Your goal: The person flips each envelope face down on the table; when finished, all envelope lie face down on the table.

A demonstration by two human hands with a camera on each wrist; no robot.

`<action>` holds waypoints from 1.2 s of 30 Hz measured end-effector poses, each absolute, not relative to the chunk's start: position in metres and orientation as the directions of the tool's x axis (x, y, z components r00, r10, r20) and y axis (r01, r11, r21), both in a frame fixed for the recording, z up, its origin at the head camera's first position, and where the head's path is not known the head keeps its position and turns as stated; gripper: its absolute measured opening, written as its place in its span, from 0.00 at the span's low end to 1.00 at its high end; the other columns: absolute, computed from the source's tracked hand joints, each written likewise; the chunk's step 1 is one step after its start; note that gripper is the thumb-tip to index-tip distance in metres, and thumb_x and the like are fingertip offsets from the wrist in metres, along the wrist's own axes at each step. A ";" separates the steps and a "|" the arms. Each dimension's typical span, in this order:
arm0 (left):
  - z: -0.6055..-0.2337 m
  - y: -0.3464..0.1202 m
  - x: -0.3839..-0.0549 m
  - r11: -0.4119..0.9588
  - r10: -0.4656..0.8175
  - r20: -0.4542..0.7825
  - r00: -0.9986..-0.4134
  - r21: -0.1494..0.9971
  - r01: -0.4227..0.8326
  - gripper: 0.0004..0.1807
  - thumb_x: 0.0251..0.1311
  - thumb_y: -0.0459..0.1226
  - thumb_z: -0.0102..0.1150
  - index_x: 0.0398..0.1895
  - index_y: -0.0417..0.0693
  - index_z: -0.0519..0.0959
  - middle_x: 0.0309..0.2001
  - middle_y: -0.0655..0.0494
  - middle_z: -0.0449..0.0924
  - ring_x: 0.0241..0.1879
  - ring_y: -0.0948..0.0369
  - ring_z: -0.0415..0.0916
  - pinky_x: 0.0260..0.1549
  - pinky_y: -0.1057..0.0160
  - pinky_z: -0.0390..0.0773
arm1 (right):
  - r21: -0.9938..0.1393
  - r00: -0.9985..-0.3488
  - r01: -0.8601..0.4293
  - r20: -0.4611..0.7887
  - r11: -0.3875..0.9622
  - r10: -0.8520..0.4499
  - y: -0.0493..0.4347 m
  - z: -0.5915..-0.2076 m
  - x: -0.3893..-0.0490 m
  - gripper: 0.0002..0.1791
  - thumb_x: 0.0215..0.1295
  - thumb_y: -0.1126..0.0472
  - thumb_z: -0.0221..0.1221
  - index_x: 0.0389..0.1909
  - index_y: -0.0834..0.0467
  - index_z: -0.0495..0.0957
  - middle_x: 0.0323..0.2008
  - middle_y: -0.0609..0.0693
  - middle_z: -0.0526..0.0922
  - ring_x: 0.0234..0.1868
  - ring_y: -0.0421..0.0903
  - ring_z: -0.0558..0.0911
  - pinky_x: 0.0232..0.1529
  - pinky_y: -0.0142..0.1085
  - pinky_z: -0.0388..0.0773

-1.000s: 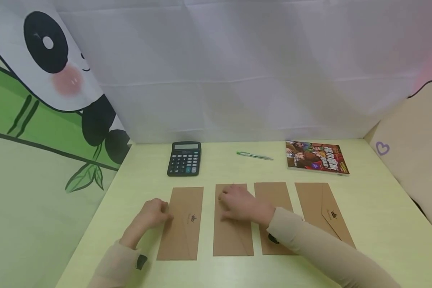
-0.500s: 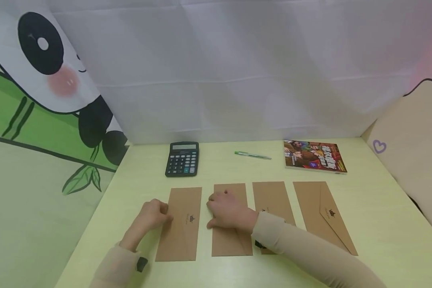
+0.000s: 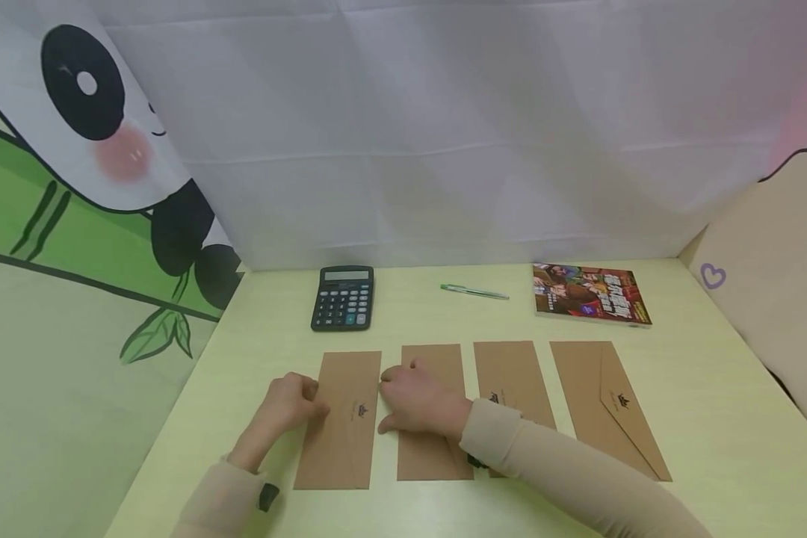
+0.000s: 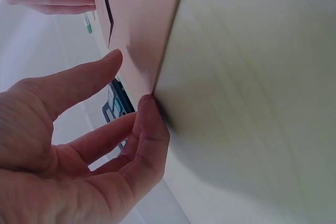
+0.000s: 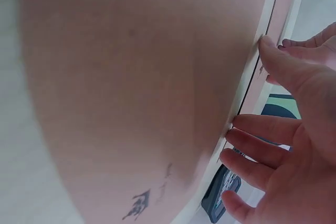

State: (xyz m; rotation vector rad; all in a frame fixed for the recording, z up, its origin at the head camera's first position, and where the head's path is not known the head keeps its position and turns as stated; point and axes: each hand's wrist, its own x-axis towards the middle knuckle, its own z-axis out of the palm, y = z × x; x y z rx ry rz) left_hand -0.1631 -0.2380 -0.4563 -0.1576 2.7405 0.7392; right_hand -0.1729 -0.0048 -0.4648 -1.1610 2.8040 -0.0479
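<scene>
My left hand (image 3: 285, 403) comes first, on my side of the calculator (image 3: 343, 299) and a little to its left. Its thumb stands apart from the bent fingers and nothing is pinched; one fingertip touches the left long edge of the first envelope (image 3: 339, 426). Whether that tip sits under the edge, I cannot tell.

The first envelope lies flat on the worktop (image 3: 719, 403), straight towards me from the calculator, its long axis running from my side up towards it. It lies between my two hands: just right of my left fingers, just left of my right ones. Neither hand is clearly the nearer, since each is at one of the long edges.

My right hand (image 3: 413, 402) is next, on my side of the calculator and to its right, arching over the second envelope (image 3: 433, 459). Its fingers are spread, thumb well away from the rest, tips at the first envelope's right edge; whether all of them touch it is unclear.

Level with the calculator and to its right lies the pen (image 3: 474, 291). The third envelope (image 3: 511, 366) is nearer me than the calculator and farther right of it, partly under my sleeve. Well right of the calculator come the book (image 3: 592, 295) and, on my side of that level, the fourth envelope (image 3: 578, 373).
</scene>
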 end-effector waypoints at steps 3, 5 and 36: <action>-0.455 -0.238 -0.163 0.857 -0.053 -0.306 -0.950 0.475 -0.201 0.27 0.48 0.36 0.71 0.49 0.29 0.76 0.36 0.43 0.80 0.33 0.54 0.76 0.30 0.58 0.78 | -0.064 -0.700 -0.705 -0.100 0.706 -0.708 -0.009 -0.464 -0.172 0.29 0.50 0.32 0.64 0.40 0.53 0.83 0.51 0.46 0.78 0.50 0.42 0.74 0.44 0.41 0.64; -0.454 -0.238 -0.164 0.853 -0.068 -0.308 -0.949 0.475 -0.215 0.27 0.47 0.37 0.72 0.48 0.29 0.76 0.36 0.44 0.79 0.33 0.53 0.76 0.31 0.57 0.78 | -0.063 -0.701 -0.703 -0.111 0.709 -0.705 -0.011 -0.463 -0.172 0.30 0.50 0.32 0.64 0.41 0.53 0.83 0.51 0.46 0.77 0.49 0.42 0.74 0.44 0.41 0.64; -0.452 -0.237 -0.178 0.867 -0.140 -0.385 -0.912 0.397 -0.300 0.15 0.44 0.40 0.74 0.24 0.40 0.79 0.27 0.50 0.74 0.30 0.54 0.69 0.25 0.62 0.70 | -0.093 -0.703 -0.695 -0.118 0.713 -0.701 -0.013 -0.464 -0.173 0.28 0.50 0.36 0.67 0.40 0.55 0.82 0.45 0.46 0.78 0.37 0.43 0.75 0.41 0.41 0.70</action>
